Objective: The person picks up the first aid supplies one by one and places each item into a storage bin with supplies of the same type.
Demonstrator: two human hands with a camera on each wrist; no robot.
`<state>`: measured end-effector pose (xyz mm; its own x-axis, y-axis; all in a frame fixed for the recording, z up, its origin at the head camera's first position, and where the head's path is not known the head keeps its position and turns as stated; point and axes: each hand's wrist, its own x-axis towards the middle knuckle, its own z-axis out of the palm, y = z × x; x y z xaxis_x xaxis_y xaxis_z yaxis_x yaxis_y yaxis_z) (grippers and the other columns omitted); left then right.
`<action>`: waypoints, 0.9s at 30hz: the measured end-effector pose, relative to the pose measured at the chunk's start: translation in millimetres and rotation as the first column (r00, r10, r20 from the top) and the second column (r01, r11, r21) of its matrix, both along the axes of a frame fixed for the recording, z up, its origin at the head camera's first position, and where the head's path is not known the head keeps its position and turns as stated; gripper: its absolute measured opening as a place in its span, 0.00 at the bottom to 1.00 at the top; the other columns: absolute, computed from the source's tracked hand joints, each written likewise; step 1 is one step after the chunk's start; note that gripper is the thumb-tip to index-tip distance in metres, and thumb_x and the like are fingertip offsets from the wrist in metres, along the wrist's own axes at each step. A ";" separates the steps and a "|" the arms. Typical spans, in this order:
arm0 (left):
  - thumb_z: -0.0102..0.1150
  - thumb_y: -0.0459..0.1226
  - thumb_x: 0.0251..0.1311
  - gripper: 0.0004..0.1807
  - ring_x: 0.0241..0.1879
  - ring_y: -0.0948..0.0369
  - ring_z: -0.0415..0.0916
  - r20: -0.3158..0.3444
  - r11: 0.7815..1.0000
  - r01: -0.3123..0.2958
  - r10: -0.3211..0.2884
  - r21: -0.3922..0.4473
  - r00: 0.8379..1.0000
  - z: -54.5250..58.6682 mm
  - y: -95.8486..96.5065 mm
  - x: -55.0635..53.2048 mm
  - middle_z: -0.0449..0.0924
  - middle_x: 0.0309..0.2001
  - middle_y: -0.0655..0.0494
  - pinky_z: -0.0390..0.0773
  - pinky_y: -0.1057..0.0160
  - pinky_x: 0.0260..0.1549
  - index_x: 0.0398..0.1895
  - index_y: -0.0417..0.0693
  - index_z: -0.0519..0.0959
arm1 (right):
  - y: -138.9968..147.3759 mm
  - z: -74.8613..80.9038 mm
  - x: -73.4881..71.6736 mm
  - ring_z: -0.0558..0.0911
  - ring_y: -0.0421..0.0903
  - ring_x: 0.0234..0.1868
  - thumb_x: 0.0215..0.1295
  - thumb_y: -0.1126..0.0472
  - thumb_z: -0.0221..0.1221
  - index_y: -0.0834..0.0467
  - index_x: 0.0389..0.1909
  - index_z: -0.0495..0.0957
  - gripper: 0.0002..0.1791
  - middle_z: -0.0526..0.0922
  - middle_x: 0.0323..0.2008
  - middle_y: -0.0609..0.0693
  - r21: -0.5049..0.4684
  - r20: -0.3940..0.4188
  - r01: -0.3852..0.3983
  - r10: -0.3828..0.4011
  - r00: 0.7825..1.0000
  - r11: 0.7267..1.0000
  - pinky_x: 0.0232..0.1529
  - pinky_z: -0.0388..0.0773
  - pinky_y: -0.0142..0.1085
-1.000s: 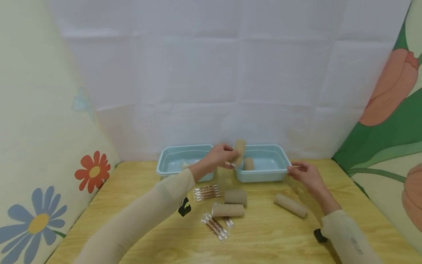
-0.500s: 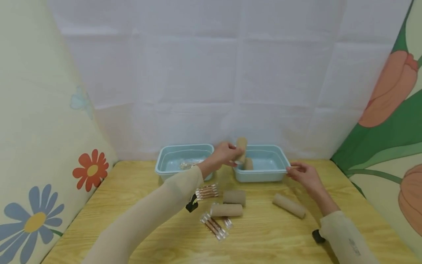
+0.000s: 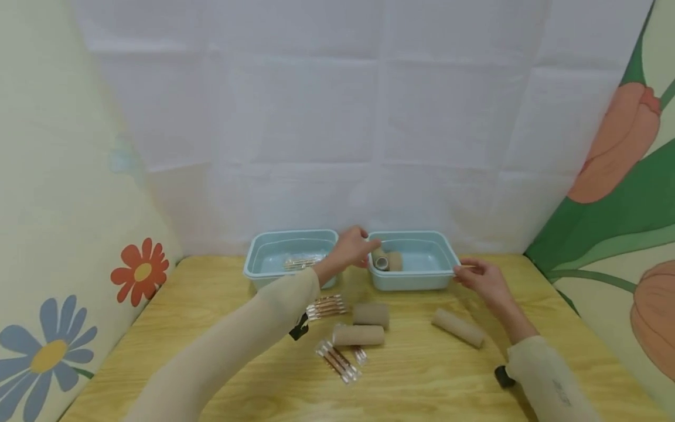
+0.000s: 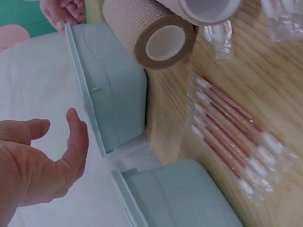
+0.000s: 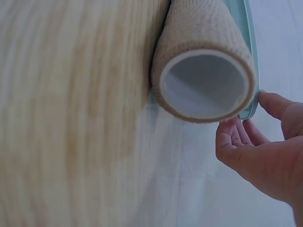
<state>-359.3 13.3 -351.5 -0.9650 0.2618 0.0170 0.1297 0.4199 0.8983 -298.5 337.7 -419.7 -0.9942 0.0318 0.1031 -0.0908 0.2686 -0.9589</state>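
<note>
The likely light, soft bandage roll (image 3: 457,327) is best grasped mid-barrel, the left grip (image 3: 345,248) parted, unladen, the tray (image 3: 413,281) pinched by the right grip (image 3: 484,282).

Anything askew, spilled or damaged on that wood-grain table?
One tan cylindrical bandage roll seems to lie across a clear plastic packet of swabs on the wood-grain table: the packet's end pokes out in front, its middle hidden. Nothing looks spilled or damaged.
</note>
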 end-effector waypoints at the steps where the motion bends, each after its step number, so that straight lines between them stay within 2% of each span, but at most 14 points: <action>1: 0.61 0.40 0.71 0.29 0.31 0.47 0.84 -0.005 1.000 0.010 -0.010 -0.007 1.000 -1.1 -2.2 0.0 0.76 0.49 0.33 0.86 0.54 0.32 0.64 0.27 0.66 | -0.2 0.1 -0.1 0.85 0.48 0.46 0.75 0.56 0.61 0.75 0.67 0.67 0.31 0.82 0.51 0.66 0.003 0.002 -0.004 0.004 1.000 1.000 0.54 0.80 0.42; 5: 0.60 0.40 0.72 0.26 0.33 0.47 0.83 -0.024 0.996 0.086 -0.086 -0.013 0.996 -6.8 -9.5 0.0 0.78 0.48 0.34 0.86 0.55 0.33 0.63 0.29 0.68 | 1.0 0.1 0.7 0.85 0.46 0.44 0.75 0.58 0.60 0.75 0.66 0.67 0.30 0.81 0.51 0.68 -0.002 -0.001 0.002 -0.002 1.000 1.000 0.54 0.79 0.43; 10: 0.60 0.37 0.72 0.21 0.37 0.41 0.83 -0.037 0.987 0.160 -0.160 0.010 0.986 -10.9 -14.8 5.1 0.79 0.45 0.36 0.86 0.54 0.31 0.60 0.31 0.71 | 3.5 -0.7 0.2 0.85 0.46 0.44 0.75 0.57 0.61 0.76 0.67 0.66 0.31 0.82 0.50 0.67 -0.012 -0.001 -0.014 0.014 1.000 1.000 0.55 0.79 0.43; 14: 0.59 0.36 0.72 0.20 0.41 0.38 0.81 -0.048 0.975 0.221 -0.220 0.011 0.974 -7.4 -17.2 12.8 0.80 0.44 0.34 0.86 0.55 0.31 0.60 0.31 0.72 | 6.1 -0.8 -0.6 0.86 0.46 0.44 0.75 0.56 0.61 0.75 0.67 0.67 0.31 0.83 0.48 0.64 -0.011 0.003 -0.004 0.004 1.000 1.000 0.55 0.79 0.44; 17: 0.58 0.38 0.73 0.20 0.40 0.40 0.82 -0.075 0.967 0.256 -0.256 -0.010 0.964 -2.2 -20.1 19.1 0.80 0.45 0.35 0.86 0.56 0.32 0.60 0.33 0.73 | 8.3 -0.7 -1.4 0.86 0.45 0.44 0.74 0.56 0.61 0.74 0.67 0.67 0.32 0.84 0.48 0.63 -0.002 0.007 -0.002 0.002 1.000 1.000 0.55 0.79 0.44; 22: 0.57 0.44 0.74 0.21 0.37 0.53 0.82 -0.154 0.945 0.315 -0.326 -0.092 0.933 6.3 -22.6 29.9 0.81 0.47 0.39 0.85 0.57 0.34 0.61 0.37 0.75 | 12.8 1.0 -0.8 0.86 0.45 0.44 0.74 0.56 0.61 0.75 0.67 0.67 0.32 0.83 0.49 0.65 -0.002 -0.004 0.001 -0.001 1.000 1.000 0.54 0.80 0.42; 25: 0.57 0.47 0.74 0.23 0.39 0.58 0.82 -0.229 0.925 0.338 -0.372 -0.174 0.900 7.5 -23.1 36.3 0.82 0.46 0.46 0.84 0.59 0.36 0.62 0.40 0.77 | 14.0 2.5 0.1 0.86 0.45 0.44 0.75 0.57 0.61 0.75 0.67 0.66 0.32 0.83 0.50 0.67 0.005 -0.005 0.001 -0.001 1.000 1.000 0.53 0.80 0.40; 27: 0.57 0.48 0.74 0.23 0.42 0.58 0.81 -0.256 0.908 0.350 -0.404 -0.231 0.878 6.7 -24.7 42.0 0.82 0.47 0.51 0.83 0.60 0.39 0.63 0.42 0.76 | 14.1 2.5 0.7 0.86 0.45 0.44 0.75 0.57 0.61 0.75 0.68 0.65 0.32 0.82 0.51 0.68 0.007 -0.002 -0.001 0.001 1.000 1.000 0.52 0.81 0.40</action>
